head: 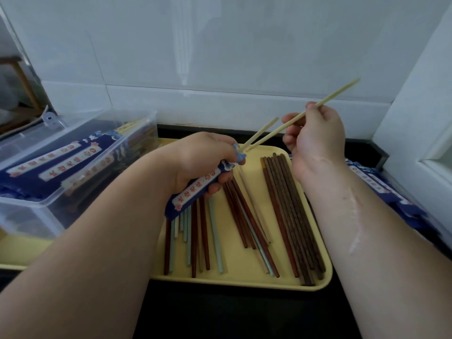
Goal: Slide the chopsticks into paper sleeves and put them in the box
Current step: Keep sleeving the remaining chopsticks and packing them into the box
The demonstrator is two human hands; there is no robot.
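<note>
**Second stick at the sleeve mouth**

From my station I read this as the sleeving step, halfway through one pair. The left hand is curled round a dark blue printed paper sleeve, holding it low over the yellow plastic tray with its open end up and to the right. One pale bamboo chopstick sits partly in that opening, most of its length sticking out. The right hand pinches a second pale bamboo chopstick near its middle, fingers curled round it. Its lower tip is just beside the sleeve mouth; I cannot tell whether it has entered.

The next move, as I judge it, calls for lining that tip up beside the first stick. Then both get pushed down together while the left hand stops the paper buckling. The mouth looks narrow and soft, so a shallow angle matters. After that the filled sleeve goes to the clear plastic box at the left, which holds several sleeved pairs. Plenty remains: loose red-brown, dark brown and pale green chopsticks lie on the tray. A stack of spare blue sleeves lies under the right forearm on the dark bench.
</note>
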